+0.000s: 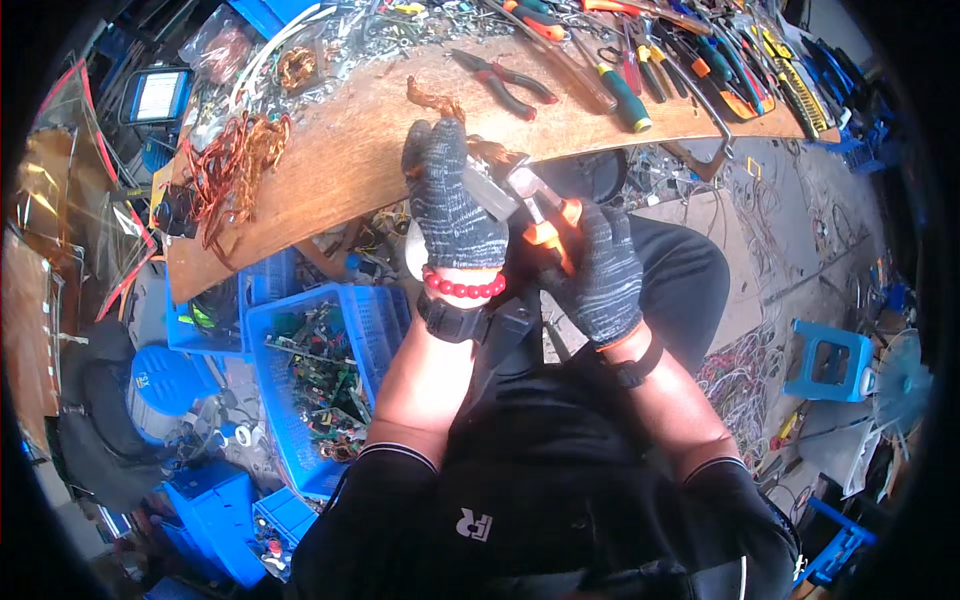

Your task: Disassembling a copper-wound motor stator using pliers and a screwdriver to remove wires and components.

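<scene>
Can count two hands in dark, white-flecked knit gloves, a left hand and a right hand, each closed on one thing. Count one grey metal piece in the left, gripped on the thumb side, and one pair of orange-handled cutters in the right, fingers wrapped about the grips. Find one twisted copper strip just past the left fingertips, over the wooden worktable; beyond those fingertips and to the right, one pair of black-and-red pliers; out past the right hand, one green-handled screwdriver. To the left of the left hand, see one tangled heap of copper wire; nearer the body on that side, one large blue basket of jumbled circuit boards, too many to count. Well to the right of the right hand, see one blue stool. On the metal piece, note a blocky shape, pale flat faces and a reddish-brown coppery mass at the far end. Place it between the two hands, right by the cutters' head. Cannot tell biting from mere closeness there.
</scene>
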Tool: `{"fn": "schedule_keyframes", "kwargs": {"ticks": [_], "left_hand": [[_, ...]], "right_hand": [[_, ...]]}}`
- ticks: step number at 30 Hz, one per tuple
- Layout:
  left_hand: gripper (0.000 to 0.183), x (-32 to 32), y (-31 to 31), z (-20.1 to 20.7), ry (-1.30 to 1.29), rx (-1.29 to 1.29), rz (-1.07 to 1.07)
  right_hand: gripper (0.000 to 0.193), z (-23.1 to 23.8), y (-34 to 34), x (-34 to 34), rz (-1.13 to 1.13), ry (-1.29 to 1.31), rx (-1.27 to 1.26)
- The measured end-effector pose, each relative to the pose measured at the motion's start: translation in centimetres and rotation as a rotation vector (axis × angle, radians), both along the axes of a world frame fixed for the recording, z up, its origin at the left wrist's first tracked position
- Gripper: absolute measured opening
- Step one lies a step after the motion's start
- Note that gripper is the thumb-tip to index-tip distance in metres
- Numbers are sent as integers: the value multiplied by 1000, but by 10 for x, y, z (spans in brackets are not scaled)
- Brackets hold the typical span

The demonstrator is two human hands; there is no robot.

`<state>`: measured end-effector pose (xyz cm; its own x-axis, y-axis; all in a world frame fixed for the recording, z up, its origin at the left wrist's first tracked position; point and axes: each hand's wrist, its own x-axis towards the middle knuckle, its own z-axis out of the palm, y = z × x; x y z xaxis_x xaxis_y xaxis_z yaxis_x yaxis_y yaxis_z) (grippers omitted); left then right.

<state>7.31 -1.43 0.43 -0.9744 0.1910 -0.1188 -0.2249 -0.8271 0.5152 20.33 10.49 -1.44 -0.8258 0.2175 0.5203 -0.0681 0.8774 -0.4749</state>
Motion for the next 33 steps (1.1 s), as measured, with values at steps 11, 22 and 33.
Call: {"fn": "schedule_keyframes", "kwargs": {"ticks": [11, 22, 33], "left_hand": [[41, 10, 5, -33, 587, -529, 64], [61, -20, -38, -19, 548, 214, -629], [69, -10, -32, -34, 329, 225, -865]], "right_hand": [[62, 12, 43, 10, -66, -3, 186], [43, 50, 22, 44, 375, -718, -942], [61, 23, 13, 58, 659, -815, -1663]]}}
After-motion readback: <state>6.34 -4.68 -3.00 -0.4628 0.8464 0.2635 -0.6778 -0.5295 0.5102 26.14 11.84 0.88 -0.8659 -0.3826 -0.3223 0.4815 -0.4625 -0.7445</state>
